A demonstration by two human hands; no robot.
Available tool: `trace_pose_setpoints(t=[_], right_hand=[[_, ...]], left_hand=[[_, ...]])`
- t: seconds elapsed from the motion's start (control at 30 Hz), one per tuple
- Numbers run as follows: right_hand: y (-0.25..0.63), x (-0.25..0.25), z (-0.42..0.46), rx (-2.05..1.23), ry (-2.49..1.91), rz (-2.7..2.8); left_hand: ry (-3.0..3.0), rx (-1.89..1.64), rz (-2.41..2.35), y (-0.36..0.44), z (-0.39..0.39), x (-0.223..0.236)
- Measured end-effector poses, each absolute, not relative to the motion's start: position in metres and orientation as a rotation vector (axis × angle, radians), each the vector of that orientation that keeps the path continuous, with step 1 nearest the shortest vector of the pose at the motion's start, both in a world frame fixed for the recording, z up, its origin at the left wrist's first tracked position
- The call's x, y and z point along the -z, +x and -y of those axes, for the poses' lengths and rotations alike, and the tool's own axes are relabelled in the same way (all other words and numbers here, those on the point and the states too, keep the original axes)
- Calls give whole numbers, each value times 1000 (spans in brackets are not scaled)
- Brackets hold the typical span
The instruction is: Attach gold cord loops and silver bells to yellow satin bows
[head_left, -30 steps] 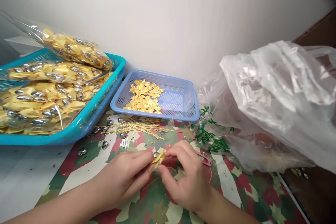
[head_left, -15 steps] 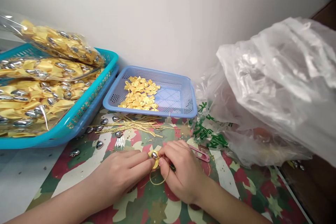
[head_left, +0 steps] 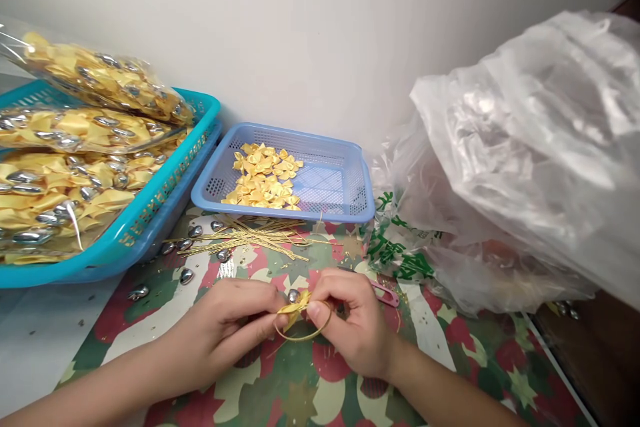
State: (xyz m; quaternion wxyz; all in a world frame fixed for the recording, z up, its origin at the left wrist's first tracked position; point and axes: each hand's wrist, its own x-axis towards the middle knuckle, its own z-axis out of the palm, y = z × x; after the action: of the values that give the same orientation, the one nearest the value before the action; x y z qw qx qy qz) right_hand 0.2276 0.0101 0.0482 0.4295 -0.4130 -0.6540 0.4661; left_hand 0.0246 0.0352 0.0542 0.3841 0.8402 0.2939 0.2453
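Between my two hands is a small yellow ribbon bow (head_left: 294, 307) with a silver heart-shaped bead (head_left: 293, 295) on its far side. My left hand (head_left: 239, 320) pinches the bow's left end between thumb and fingers. On the other side, my right hand (head_left: 346, 317) is closed on the bow's right end. A thin gold cord (head_left: 305, 339) hangs below in a loop from one hand to the other; whether it is tied to the bow I cannot tell. Just behind my right hand lies a pink-handled tool (head_left: 386, 293), partly hidden.
Gold cords (head_left: 260, 237) and loose silver beads (head_left: 187, 275) lie beyond my hands on the patterned tabletop (head_left: 300, 400). A blue basket (head_left: 283, 213) holds yellow bows. At left, a teal basket (head_left: 150, 207) holds bagged bows. A plastic bag (head_left: 500, 147) bulges at right.
The bow has been tilted, so the bead now sits at its far edge. My hands have drawn slightly apart, and the cord loop spreads wider between them.
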Motion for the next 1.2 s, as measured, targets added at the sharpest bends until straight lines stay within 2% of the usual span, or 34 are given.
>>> trace_pose_setpoints(t=[0.3,0.57,0.73,0.9,1.2], right_hand=[[226,-51,-7,-1072,-1049,1629],[224,-47,-7,-961,-1077,1812],[223,-51,-8,-1000,-1186,1777],[225,-59,-12,-1404,-1262,1548],[225,-39,-13,-1987,-1136,1149]], left_hand=[[1811,-628,-805,25,-29,-46],[1803,-645,-886,29,-27,-45],[1628,-601,-920,26,-24,-39],[1131,-464,-963,25,-22,-36],[1074,-463,-987,29,-25,-36]])
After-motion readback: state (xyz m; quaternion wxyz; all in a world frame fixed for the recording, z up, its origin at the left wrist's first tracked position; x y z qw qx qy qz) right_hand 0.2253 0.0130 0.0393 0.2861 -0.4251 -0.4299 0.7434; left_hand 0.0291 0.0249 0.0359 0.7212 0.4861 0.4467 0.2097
